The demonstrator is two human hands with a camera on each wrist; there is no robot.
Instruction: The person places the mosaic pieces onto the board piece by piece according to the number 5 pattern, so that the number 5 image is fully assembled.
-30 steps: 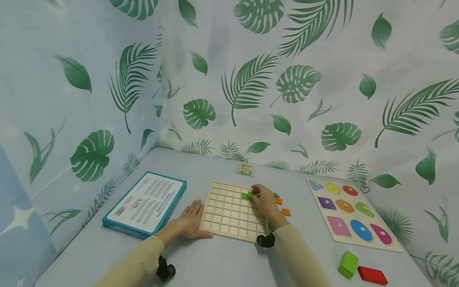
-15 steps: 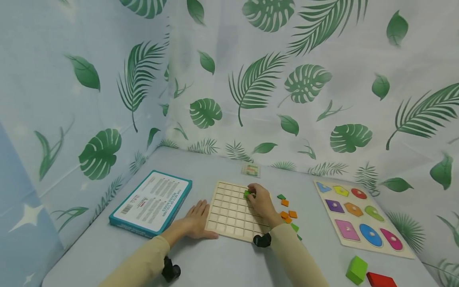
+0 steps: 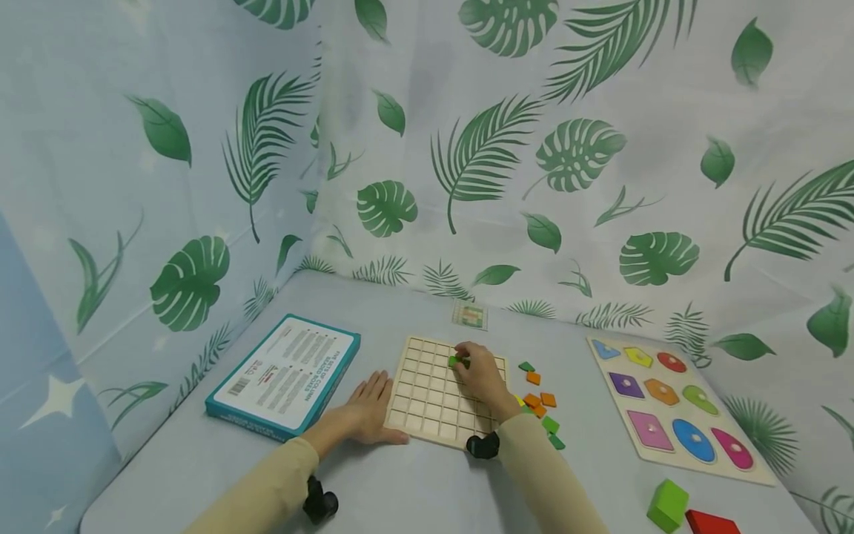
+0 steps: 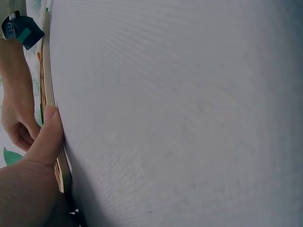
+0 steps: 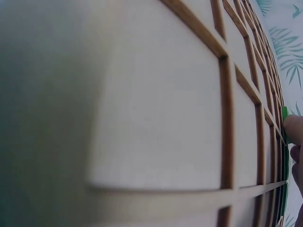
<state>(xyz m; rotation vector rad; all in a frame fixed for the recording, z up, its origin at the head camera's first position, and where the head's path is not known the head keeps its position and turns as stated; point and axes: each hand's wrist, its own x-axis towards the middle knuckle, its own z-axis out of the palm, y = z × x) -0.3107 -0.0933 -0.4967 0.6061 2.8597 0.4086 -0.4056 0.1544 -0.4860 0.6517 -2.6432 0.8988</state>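
Observation:
A wooden grid board [image 3: 416,406] lies flat on the table, its square cells parted by thin ridges. At its left edge my left hand [image 3: 367,413] rests palm down with straight fingers; in the left wrist view the thumb [image 4: 49,132] touches the board's side. My right hand [image 3: 482,374] is over the board's upper right part. Its thumb and fingers pinch a small green square tile [image 3: 454,361], seen edge-on as a green tile [image 5: 285,113] in the right wrist view. Whether that tile sits inside a cell cannot be told; the fingers hide the nearby cells.
Loose orange tiles [image 3: 533,377] and green tiles [image 3: 550,425] lie right of the board. A pattern card [image 3: 470,315] is behind it. A teal-edged box [image 3: 287,374] stands left. On the right are a shape puzzle [image 3: 674,408], a green block [image 3: 668,506] and a red block [image 3: 712,522].
My right hand has shifted slightly left along the upper rows, the green tile at its fingertips. The left hand stays on the board's edge. The head view has turned a little.

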